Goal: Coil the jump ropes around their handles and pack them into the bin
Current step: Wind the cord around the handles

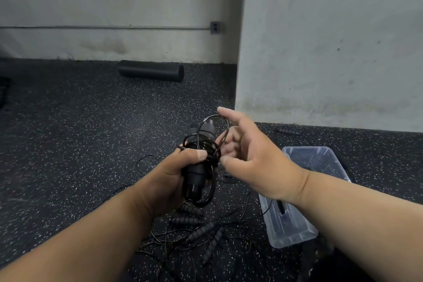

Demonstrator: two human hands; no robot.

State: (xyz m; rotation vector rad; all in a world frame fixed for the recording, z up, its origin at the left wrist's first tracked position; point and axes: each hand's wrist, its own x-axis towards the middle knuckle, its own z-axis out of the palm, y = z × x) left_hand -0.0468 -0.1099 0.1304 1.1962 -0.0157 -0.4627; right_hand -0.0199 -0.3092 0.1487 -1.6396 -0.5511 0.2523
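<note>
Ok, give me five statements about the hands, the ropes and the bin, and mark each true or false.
1. The left hand grips the black handles with cord coiled round them. True.
2. The right hand rests inside the clear bin. False: it is raised beside the coil, guiding a cord loop.
3. More ribbed handles lie on the floor. True.
4. The bin sits on the person's left. False: on the right.
5. A dark roller lies by the wall. True.
</note>
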